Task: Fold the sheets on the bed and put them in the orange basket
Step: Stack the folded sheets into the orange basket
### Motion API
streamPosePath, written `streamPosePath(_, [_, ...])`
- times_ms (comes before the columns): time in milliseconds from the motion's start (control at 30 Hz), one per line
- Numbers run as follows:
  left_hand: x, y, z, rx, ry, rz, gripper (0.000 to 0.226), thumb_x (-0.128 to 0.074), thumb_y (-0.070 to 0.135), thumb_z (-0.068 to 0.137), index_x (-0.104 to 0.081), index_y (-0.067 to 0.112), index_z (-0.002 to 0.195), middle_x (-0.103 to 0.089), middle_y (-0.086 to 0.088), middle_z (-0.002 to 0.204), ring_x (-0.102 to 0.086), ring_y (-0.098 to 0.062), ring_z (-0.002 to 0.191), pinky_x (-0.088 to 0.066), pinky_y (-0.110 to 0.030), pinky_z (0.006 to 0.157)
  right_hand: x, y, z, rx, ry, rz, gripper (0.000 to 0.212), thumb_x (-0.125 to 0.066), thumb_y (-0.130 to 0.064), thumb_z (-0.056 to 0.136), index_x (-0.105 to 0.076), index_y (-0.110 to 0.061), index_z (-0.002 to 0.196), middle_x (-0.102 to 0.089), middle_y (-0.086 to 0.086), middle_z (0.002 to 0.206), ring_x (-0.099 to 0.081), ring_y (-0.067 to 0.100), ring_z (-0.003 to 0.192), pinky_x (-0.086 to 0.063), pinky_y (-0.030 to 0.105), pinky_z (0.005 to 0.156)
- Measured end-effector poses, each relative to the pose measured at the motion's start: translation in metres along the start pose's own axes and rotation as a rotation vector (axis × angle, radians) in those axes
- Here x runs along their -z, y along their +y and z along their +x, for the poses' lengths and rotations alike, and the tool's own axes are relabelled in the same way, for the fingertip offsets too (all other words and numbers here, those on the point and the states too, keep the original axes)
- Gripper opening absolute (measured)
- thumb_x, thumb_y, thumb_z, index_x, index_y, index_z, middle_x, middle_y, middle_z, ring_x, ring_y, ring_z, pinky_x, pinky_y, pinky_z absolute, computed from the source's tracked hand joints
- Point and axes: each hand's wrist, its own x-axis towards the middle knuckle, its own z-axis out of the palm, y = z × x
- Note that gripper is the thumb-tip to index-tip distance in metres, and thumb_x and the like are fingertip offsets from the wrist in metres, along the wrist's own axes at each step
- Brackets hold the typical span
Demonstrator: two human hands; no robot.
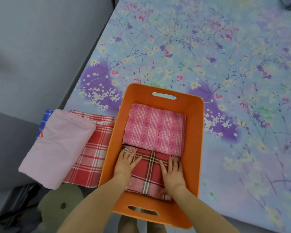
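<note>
On the bed (208, 47), which has a flowered cover in blue and purple, the orange basket (193, 140) stands close to the near edge. It is the landmark for all the rest.

At the left of the basket, just beside its wall, lies a pile of three folded sheets not yet packed. A pale pink sheet (57, 145) is on top, a red and white plaid sheet (92, 155) is under it, and a blue checked sheet (44, 121) shows only a little at the far left side.

Inside the basket are two folded sheets. A pink checked sheet (154, 128) fills the far half, and a red tartan sheet (149, 172) fills the near half, with its far edge tucked a little under the pink one.

Both hands are inside the basket and apart from each other. The left hand (125, 163) and the right hand (172, 172) lie flat on the red tartan sheet with straight, spread fingers; they press it and do not grip it.

To do this step well, I think the person should press evenly to the corners, so the sheet lies level and leaves room for the pile.

No brand, label or writing can be read anywhere.
</note>
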Motion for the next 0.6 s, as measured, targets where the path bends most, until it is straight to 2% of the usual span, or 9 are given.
streamPosePath(133, [-0.014,0.016,0.005,0.083,0.027,0.023,0.112,-0.042,0.074,0.080,0.043,0.020,0.130,0.041,-0.018,0.142,0.029,-0.037,0.137,0.011,-0.051,0.112,-0.017,-0.006,0.008,-0.030,0.039,-0.068,0.125,-0.053,-0.074,0.074,0.036,-0.008,0.132,0.016,0.034,0.149,0.010,0.051,0.139,-0.008,0.060,0.112])
streamPosePath(200, [-0.005,0.015,0.004,0.087,-0.007,-0.005,0.108,-0.049,0.061,0.087,0.041,0.021,0.131,0.039,-0.017,0.145,0.028,-0.037,0.138,0.011,-0.051,0.113,-0.011,-0.007,0.008,-0.060,0.014,-0.074,0.125,-0.056,-0.070,0.075,0.033,-0.009,0.137,0.013,0.035,0.150,0.007,0.051,0.139,-0.005,0.061,0.111])
streamPosePath(233, [0.005,0.011,0.001,0.075,-0.034,-0.075,0.103,-0.051,0.052,0.090,0.035,0.022,0.137,0.033,-0.016,0.149,0.024,-0.036,0.139,0.010,-0.050,0.113,0.000,-0.007,0.005,-0.079,-0.023,-0.058,0.119,-0.059,-0.065,0.078,0.024,-0.010,0.144,0.006,0.034,0.151,0.001,0.051,0.140,-0.005,0.062,0.111])
streamPosePath(300, [0.033,-0.004,-0.013,0.011,-0.051,-0.438,0.078,-0.046,0.045,0.094,0.001,0.021,0.151,0.003,-0.015,0.158,0.000,-0.032,0.145,-0.005,-0.044,0.118,0.037,-0.007,-0.004,-0.092,0.003,0.122,0.083,-0.057,-0.053,0.086,-0.023,-0.009,0.148,-0.031,0.027,0.147,-0.026,0.044,0.137,-0.015,0.058,0.112])
streamPosePath(333, [0.048,-0.014,-0.023,-0.015,0.003,-0.687,0.063,-0.043,0.045,0.095,-0.022,0.020,0.149,-0.022,-0.013,0.154,-0.022,-0.028,0.142,-0.021,-0.039,0.115,0.057,-0.006,-0.007,-0.086,0.122,0.287,0.057,-0.054,-0.048,0.089,-0.048,-0.010,0.131,-0.052,0.019,0.132,-0.044,0.038,0.127,-0.028,0.052,0.108])
streamPosePath(400, [0.070,-0.043,-0.055,-0.026,0.239,-1.115,0.042,-0.047,0.041,0.095,-0.051,0.020,0.132,-0.060,-0.005,0.126,-0.055,-0.020,0.115,-0.045,-0.031,0.095,0.105,-0.007,-0.021,-0.069,0.407,0.656,0.030,-0.049,-0.039,0.095,-0.062,-0.014,0.104,-0.067,0.009,0.105,-0.062,0.029,0.103,-0.048,0.039,0.087])
streamPosePath(500, [0.068,-0.104,-0.104,0.231,0.726,-1.476,0.018,-0.058,0.031,0.090,-0.067,0.024,0.105,-0.070,0.005,0.091,-0.064,-0.014,0.084,-0.050,-0.029,0.078,0.176,-0.033,-0.048,0.020,0.774,1.059,0.025,-0.054,-0.024,0.094,-0.065,-0.008,0.109,-0.070,0.009,0.099,-0.065,0.026,0.092,-0.051,0.037,0.078])
streamPosePath(533, [0.057,-0.124,-0.113,0.378,0.822,-1.507,0.013,-0.058,0.029,0.090,-0.067,0.024,0.098,-0.068,0.006,0.086,-0.062,-0.013,0.079,-0.048,-0.027,0.074,0.195,-0.047,-0.055,0.078,0.842,1.135,0.022,-0.056,-0.020,0.093,-0.065,-0.007,0.108,-0.071,0.008,0.097,-0.065,0.026,0.090,-0.051,0.038,0.078])
streamPosePath(600, [0.017,-0.162,-0.125,0.719,0.839,-1.514,0.013,-0.055,0.027,0.090,-0.065,0.019,0.095,-0.064,0.004,0.090,-0.057,-0.015,0.081,-0.042,-0.028,0.072,0.224,-0.081,-0.060,0.203,0.894,1.171,0.022,-0.056,-0.018,0.091,-0.064,-0.007,0.109,-0.069,0.009,0.094,-0.064,0.027,0.087,-0.050,0.039,0.077])
